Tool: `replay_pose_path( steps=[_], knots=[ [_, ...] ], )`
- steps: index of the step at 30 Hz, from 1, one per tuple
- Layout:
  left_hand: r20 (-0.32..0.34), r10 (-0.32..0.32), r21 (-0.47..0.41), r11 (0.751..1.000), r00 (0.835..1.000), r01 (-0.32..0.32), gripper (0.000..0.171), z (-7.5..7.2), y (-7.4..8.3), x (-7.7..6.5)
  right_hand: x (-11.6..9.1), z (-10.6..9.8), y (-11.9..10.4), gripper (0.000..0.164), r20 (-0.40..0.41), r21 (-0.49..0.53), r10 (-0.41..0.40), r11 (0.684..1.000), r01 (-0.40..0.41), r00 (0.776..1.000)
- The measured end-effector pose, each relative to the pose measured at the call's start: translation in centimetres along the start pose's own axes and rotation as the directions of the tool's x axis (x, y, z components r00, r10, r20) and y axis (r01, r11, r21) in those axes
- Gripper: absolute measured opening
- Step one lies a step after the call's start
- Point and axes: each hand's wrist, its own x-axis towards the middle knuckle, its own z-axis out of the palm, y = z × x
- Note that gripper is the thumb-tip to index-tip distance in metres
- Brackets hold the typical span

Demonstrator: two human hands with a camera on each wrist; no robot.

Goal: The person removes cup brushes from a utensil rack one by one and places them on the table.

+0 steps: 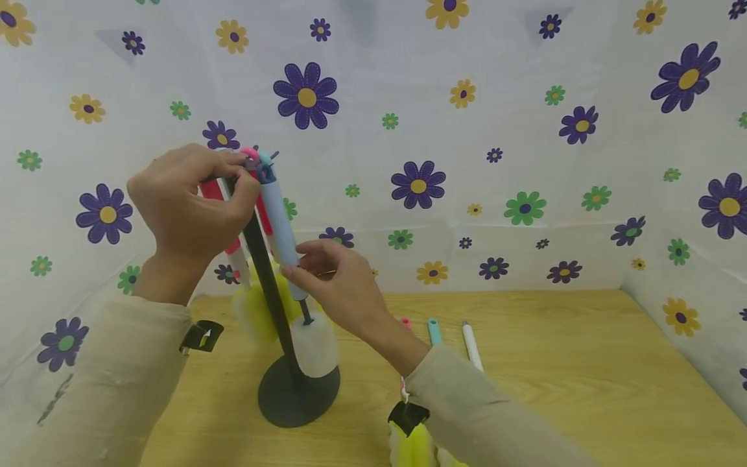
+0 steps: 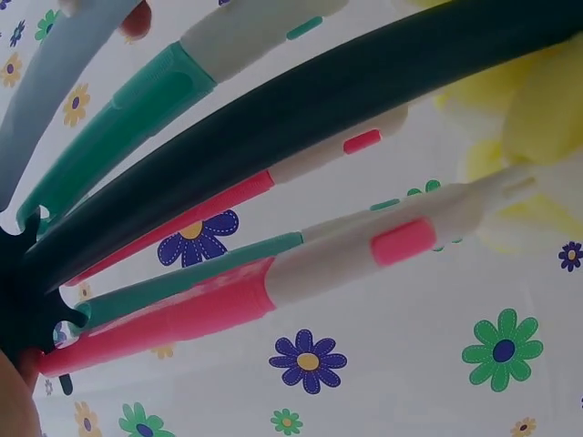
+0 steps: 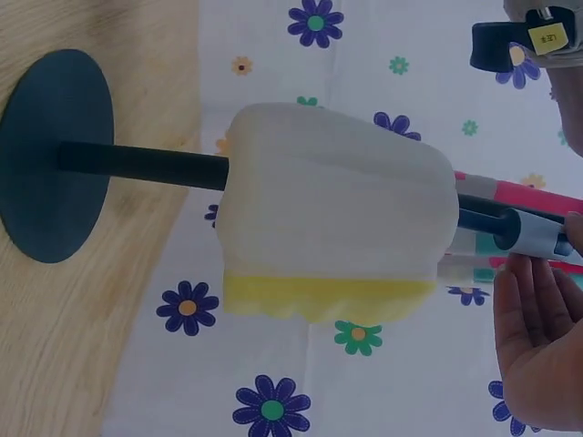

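Observation:
A dark rack with an upright pole (image 1: 265,285) and round base (image 1: 299,402) stands on the wooden table. My left hand (image 1: 189,201) pinches the rack at its top, by the hooks. A sponge brush with a pale blue handle (image 1: 280,224) and white sponge head (image 3: 337,191) hangs slanted beside the pole. My right hand (image 1: 344,285) holds that handle low down, between thumb and fingers. Around the pole in the left wrist view hang several more brushes, among them a pink-handled brush (image 2: 182,319) and a green-handled brush (image 2: 150,118). The left fingertips are partly hidden.
Right of the rack, a teal handle (image 1: 434,331) and a white stick (image 1: 473,347) lie on the table (image 1: 554,383). A yellow sponge head (image 1: 411,447) shows at the front edge, partly behind the right sleeve. Flower-printed cloth (image 1: 373,84) walls the back and sides.

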Motion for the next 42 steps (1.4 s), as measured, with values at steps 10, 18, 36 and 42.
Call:
replay_pose_path(
  steps=[10, 18, 36, 42],
  knots=[
    [0.071, 0.071, 0.074, 0.994, 0.995, -0.076, 0.03, 0.3, 0.7, 0.3, -0.4, -1.3, 0.3, 0.026, 0.008, 0.095, -0.042, 0.995, 0.041, 0.999],
    [0.082, 0.071, 0.068, 0.995, 0.994, -0.076, 0.031, 0.2, 0.5, 0.2, -1.0, -3.5, -0.6, 0.027, -0.031, 0.122, -0.103, 0.987, 0.106, 0.994],
    [0.106, -0.042, -0.094, 0.994, 0.993, 0.052, 0.026, -0.7, -0.7, 0.3, -4.3, -10.5, -1.3, 0.025, -0.166, 0.019, -0.02, 1.0, 0.023, 0.986],
    [0.146, 0.039, 0.123, 0.991, 0.989, -0.057, 0.035, -1.2, -0.1, 0.2, -4.4, -14.9, 1.8, 0.031, -0.214, -0.044, -0.01, 0.999, 0.001, 0.977]
  ],
)
